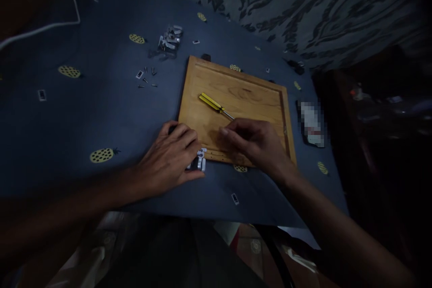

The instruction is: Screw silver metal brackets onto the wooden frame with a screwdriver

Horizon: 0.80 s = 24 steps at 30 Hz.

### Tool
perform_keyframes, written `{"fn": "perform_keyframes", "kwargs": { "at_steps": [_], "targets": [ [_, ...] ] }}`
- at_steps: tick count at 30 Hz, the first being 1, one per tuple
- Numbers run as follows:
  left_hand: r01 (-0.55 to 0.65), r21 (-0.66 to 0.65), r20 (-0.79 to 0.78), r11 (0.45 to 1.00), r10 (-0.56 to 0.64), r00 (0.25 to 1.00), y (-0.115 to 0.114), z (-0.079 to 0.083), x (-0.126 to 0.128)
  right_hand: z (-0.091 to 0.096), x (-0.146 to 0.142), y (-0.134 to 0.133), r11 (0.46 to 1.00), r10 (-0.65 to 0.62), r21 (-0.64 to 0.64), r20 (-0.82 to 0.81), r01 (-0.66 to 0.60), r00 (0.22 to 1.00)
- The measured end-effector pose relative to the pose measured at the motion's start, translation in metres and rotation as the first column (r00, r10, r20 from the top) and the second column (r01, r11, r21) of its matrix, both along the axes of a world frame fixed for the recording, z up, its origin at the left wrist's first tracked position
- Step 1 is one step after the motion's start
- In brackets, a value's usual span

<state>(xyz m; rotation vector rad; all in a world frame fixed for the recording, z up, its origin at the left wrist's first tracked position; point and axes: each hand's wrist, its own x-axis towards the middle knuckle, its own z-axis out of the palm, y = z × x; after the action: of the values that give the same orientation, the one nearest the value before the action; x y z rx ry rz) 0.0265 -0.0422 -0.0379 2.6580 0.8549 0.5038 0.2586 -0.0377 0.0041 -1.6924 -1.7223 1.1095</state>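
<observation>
LH on hinge, RH over board

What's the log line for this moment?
left hand: holding hinge at board edge | right hand: over board by screwdriver, contents unclear | screws: loose on table

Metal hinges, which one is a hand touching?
The metal hinge under the left hand, by the wooden panel; the other hinges lie beyond the screws.

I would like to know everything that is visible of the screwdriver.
The screwdriver has a yellow handle with black parts, apparently plastic, and a thin, metallic-looking shaft. It lies slantwise on the wooden board, handle toward the far left. The right hand hides its tip; whether they touch, I cannot tell.
</observation>
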Motion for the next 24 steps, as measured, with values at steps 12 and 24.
{"fn": "perform_keyframes", "kwargs": {
  "at_steps": [12, 24],
  "targets": [
    [-0.032, 0.009, 0.046, 0.999, 0.032, 0.998, -0.002, -0.002, 0.000, -0.029, -0.011, 0.054, 0.939, 0.009, 0.257, 0.645, -0.228, 0.764],
    [-0.016, 0.019, 0.050, 1.000, 0.015, 0.999, -0.001, -0.001, -0.002, 0.018, -0.021, -0.034, 0.863, -0.228, 0.392, -0.260, 0.318, 0.938]
  ]
}}
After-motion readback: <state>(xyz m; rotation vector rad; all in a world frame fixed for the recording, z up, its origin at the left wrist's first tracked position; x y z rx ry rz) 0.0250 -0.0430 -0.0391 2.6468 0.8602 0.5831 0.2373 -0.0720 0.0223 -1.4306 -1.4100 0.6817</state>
